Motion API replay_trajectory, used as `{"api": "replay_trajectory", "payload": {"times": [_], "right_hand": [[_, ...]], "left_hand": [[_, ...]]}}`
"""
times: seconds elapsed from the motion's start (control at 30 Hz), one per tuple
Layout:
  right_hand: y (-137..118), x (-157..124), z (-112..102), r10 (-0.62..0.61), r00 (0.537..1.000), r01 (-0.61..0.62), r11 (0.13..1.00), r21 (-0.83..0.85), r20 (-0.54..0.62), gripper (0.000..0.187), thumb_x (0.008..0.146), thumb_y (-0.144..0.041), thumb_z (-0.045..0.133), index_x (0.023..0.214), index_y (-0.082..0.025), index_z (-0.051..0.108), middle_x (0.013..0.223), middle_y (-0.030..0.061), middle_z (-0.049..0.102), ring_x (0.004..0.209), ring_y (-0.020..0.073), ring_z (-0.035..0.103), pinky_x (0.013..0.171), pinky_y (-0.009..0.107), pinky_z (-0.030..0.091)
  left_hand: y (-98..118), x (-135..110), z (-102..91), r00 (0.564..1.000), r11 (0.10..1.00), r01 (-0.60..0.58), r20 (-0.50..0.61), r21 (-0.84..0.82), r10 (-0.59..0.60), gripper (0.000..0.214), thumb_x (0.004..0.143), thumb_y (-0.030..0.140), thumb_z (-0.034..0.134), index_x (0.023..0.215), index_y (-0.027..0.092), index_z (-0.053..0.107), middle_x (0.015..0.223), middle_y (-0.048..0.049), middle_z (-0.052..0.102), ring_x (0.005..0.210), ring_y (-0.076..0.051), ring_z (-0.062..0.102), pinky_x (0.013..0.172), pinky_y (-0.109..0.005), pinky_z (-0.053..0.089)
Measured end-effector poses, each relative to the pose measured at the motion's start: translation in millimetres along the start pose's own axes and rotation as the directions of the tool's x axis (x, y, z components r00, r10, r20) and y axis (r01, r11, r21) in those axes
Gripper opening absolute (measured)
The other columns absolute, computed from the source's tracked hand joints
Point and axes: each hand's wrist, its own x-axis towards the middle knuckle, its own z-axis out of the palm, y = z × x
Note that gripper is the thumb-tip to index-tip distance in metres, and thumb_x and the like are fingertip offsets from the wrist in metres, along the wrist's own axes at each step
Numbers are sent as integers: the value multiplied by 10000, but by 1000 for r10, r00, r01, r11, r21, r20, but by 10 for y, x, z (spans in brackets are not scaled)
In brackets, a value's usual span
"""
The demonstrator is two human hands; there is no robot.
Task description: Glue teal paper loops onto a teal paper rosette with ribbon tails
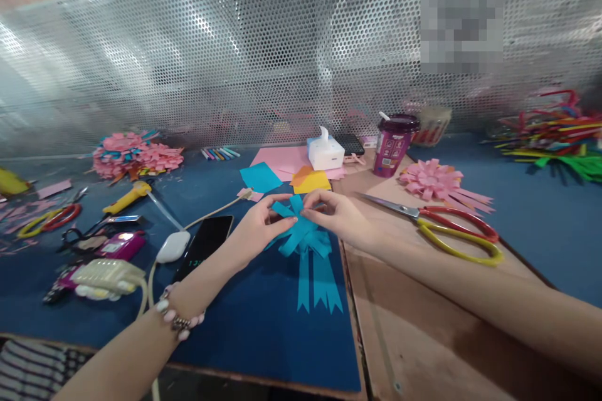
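Note:
A blue paper rosette (301, 239) with looped petals and notched tails lies between my hands, over the blue table mat. My left hand (263, 222) pinches one of its loops from the left, thumb and finger closed. From the right, my right hand (332, 210) grips the upper part of the same rosette between thumb and fingertips. Just beyond my hands are a blue paper square (261, 177) and yellow paper (311, 182). Scissors (437, 219) with red and yellow handles lie to the right, points toward my right hand.
A purple cup (394, 145), a tissue pack (324, 151) and a pink paper rosette (431, 180) stand farther back. On the left lie a phone (204, 243), a glue gun (128, 198), cables and a power strip (110, 277). A perforated metal panel (282, 44) rises behind the table.

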Motion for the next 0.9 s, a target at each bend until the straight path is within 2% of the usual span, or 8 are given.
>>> {"api": "replay_trajectory", "payload": {"times": [0.1,0.4,0.57,0.8,0.9], "right_hand": [[-5,-11,6,-35,999,34,998,-55,-14,177,802,-357,614,813,-185,575,874,23,595,827,151,562,770,294,439],[-5,-36,51,-98,993,90,990,-111,-68,98,819,-283,589,803,-190,563,926,35,582,933,168,559,809,307,441],[-17,-53,77,-62,995,55,995,-80,-79,104,823,-288,580,802,-189,556,895,29,576,870,157,561,764,301,441],[-24,-67,115,-39,995,34,998,-58,-89,155,814,-332,590,797,-187,539,874,22,561,839,151,551,763,304,435],[-16,-75,112,35,994,-34,999,16,-105,177,821,-350,583,894,-192,550,923,27,574,861,150,544,748,287,437]], "left_hand": [[13,-3,3,1000,1000,1,-5,-16,-1,529,753,331,675,1223,172,493,746,4,577,658,-129,518,605,-246,385],[9,8,25,1000,1000,-12,-27,18,12,502,768,303,660,1218,171,483,791,-10,603,643,-121,520,581,-239,383],[-12,19,26,999,999,-10,-33,50,12,477,779,303,653,1209,173,491,754,-3,587,585,-105,480,528,-226,347],[-44,21,14,999,998,-26,-34,55,28,481,777,293,649,1216,179,489,830,-27,613,636,-120,524,565,-238,388],[-28,14,17,998,997,-36,-42,63,39,474,772,279,646,1212,190,491,827,-15,605,654,-123,531,576,-237,397]]}}
